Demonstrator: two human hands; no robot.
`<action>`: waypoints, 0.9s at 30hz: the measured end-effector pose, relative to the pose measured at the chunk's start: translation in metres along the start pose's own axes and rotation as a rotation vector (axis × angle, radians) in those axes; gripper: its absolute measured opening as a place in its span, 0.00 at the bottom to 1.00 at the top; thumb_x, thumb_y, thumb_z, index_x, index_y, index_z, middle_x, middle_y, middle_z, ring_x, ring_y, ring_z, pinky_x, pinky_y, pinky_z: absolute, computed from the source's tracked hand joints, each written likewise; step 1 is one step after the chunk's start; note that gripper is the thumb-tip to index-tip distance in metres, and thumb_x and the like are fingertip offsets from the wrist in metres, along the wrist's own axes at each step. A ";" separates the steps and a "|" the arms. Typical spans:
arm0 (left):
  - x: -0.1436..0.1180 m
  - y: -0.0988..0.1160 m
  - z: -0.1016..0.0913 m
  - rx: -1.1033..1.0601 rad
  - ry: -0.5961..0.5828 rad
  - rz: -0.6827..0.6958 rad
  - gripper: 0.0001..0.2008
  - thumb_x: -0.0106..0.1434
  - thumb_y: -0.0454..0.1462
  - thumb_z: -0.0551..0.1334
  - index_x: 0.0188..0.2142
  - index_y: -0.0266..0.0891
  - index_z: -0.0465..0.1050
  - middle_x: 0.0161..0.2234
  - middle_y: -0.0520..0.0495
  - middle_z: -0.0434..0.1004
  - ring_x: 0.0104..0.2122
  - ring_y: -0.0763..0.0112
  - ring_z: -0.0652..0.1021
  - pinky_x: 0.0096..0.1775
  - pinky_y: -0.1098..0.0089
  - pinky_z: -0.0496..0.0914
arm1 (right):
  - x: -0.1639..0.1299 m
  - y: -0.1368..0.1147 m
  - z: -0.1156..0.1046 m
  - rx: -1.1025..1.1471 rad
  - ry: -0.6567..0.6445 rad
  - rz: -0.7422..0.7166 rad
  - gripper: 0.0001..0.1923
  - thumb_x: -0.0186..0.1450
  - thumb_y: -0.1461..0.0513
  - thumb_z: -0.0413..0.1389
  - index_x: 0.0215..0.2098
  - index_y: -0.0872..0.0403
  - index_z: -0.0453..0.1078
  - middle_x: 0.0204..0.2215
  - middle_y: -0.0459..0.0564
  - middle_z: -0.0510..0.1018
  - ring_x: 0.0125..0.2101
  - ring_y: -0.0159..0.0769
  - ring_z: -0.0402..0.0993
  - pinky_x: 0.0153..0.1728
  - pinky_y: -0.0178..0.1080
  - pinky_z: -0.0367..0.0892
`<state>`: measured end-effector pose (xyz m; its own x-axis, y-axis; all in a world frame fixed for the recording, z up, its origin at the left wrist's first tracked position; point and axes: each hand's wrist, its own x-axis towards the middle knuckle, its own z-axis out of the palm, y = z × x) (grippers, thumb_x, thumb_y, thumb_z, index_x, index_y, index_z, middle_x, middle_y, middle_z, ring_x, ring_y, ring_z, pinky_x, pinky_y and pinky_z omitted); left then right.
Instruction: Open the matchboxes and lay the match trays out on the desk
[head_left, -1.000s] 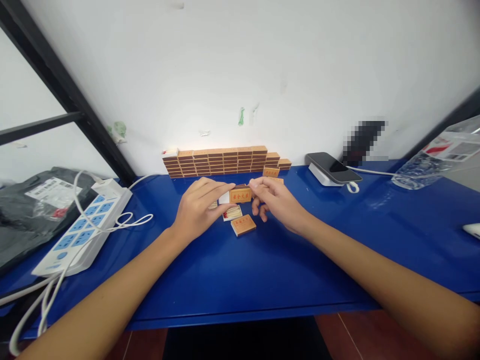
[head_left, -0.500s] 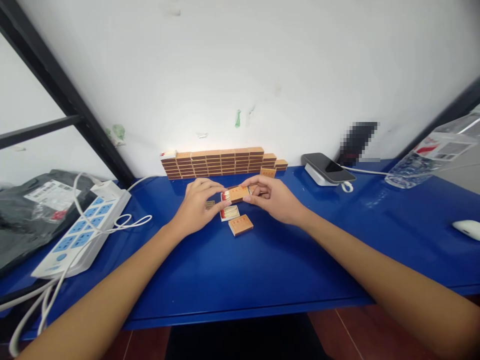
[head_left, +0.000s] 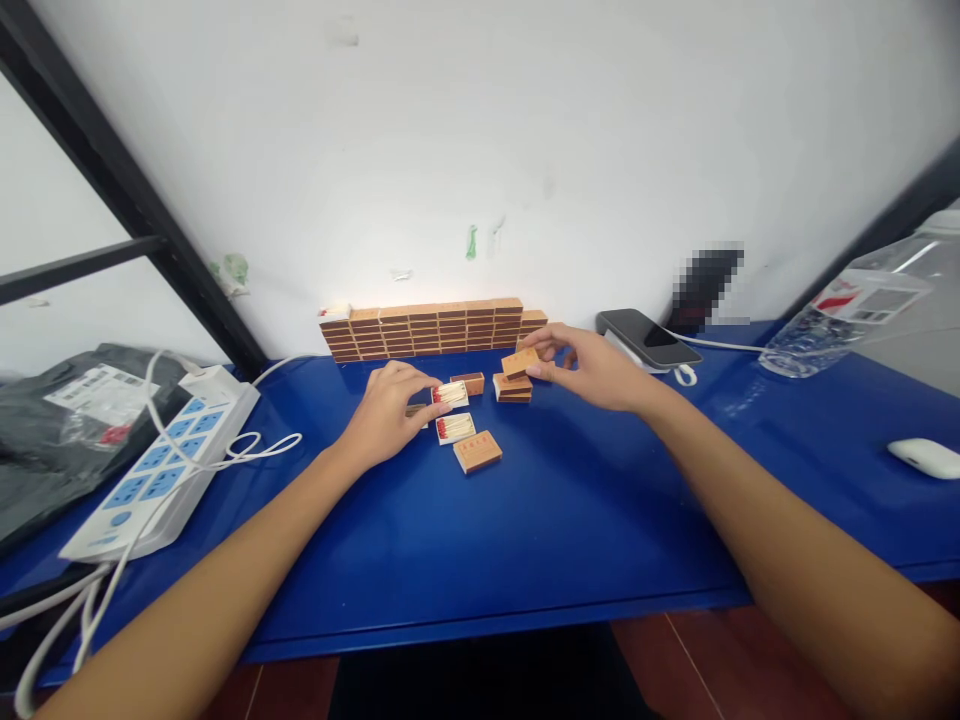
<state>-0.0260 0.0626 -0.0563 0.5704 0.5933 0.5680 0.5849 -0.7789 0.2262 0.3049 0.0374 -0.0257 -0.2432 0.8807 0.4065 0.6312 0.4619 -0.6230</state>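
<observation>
The left hand (head_left: pixel 390 410) pinches a light, crushable open match tray (head_left: pixel 450 393) by its edges, while at its 2 o'clock the right hand (head_left: pixel 592 368) has its grip closed on an empty matchbox sleeve (head_left: pixel 520 361).

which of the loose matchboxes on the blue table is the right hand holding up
The closed matchbox pinched in the right hand, tilted just above the small stack. The other loose ones lie on the table.

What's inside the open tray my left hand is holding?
The tray at the left hand holds matches with red heads, lying side by side. Fingers cover its left end, so whether it is full cannot be seen.
</observation>
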 end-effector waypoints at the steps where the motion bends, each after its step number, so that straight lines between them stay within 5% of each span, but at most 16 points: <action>1: 0.000 -0.001 0.000 0.005 -0.011 0.001 0.15 0.68 0.49 0.68 0.48 0.43 0.81 0.45 0.43 0.83 0.48 0.55 0.77 0.51 0.52 0.68 | 0.000 0.003 0.000 -0.003 -0.024 0.005 0.20 0.65 0.51 0.63 0.52 0.51 0.77 0.47 0.55 0.81 0.44 0.46 0.76 0.40 0.46 0.71; 4: 0.000 -0.002 0.000 0.024 -0.050 -0.005 0.16 0.69 0.50 0.67 0.48 0.44 0.82 0.46 0.43 0.84 0.48 0.54 0.77 0.49 0.53 0.67 | 0.000 0.006 0.005 -0.024 -0.063 0.006 0.19 0.64 0.52 0.65 0.49 0.51 0.78 0.48 0.55 0.82 0.44 0.46 0.77 0.44 0.49 0.71; 11: 0.003 -0.001 0.002 0.033 -0.066 -0.025 0.14 0.68 0.48 0.68 0.46 0.44 0.83 0.43 0.44 0.84 0.46 0.55 0.78 0.49 0.54 0.69 | 0.011 -0.013 0.033 -0.137 0.073 -0.142 0.12 0.68 0.53 0.61 0.44 0.51 0.79 0.44 0.54 0.83 0.48 0.50 0.73 0.51 0.54 0.67; 20: 0.006 0.001 0.002 0.019 -0.032 -0.012 0.13 0.67 0.46 0.69 0.46 0.41 0.82 0.42 0.44 0.85 0.44 0.56 0.80 0.49 0.53 0.73 | 0.014 -0.036 0.063 -0.531 -0.004 -0.224 0.08 0.72 0.60 0.58 0.43 0.55 0.79 0.53 0.61 0.78 0.57 0.58 0.63 0.53 0.59 0.61; 24: 0.008 0.004 -0.003 0.049 0.120 0.037 0.19 0.66 0.45 0.70 0.54 0.42 0.79 0.46 0.41 0.84 0.47 0.54 0.79 0.51 0.51 0.72 | 0.012 -0.042 0.057 -0.377 0.093 -0.222 0.07 0.72 0.60 0.57 0.43 0.52 0.77 0.46 0.58 0.81 0.53 0.55 0.68 0.53 0.59 0.62; 27: 0.010 0.011 -0.008 0.087 0.208 0.136 0.25 0.65 0.46 0.72 0.59 0.43 0.75 0.51 0.40 0.82 0.51 0.53 0.77 0.54 0.50 0.71 | 0.010 -0.049 0.053 -0.030 0.056 -0.123 0.08 0.71 0.56 0.59 0.43 0.50 0.76 0.40 0.54 0.82 0.45 0.48 0.75 0.47 0.51 0.68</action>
<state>-0.0185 0.0582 -0.0420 0.5219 0.4226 0.7410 0.5635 -0.8229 0.0724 0.2323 0.0291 -0.0265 -0.2788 0.8101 0.5158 0.6212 0.5617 -0.5464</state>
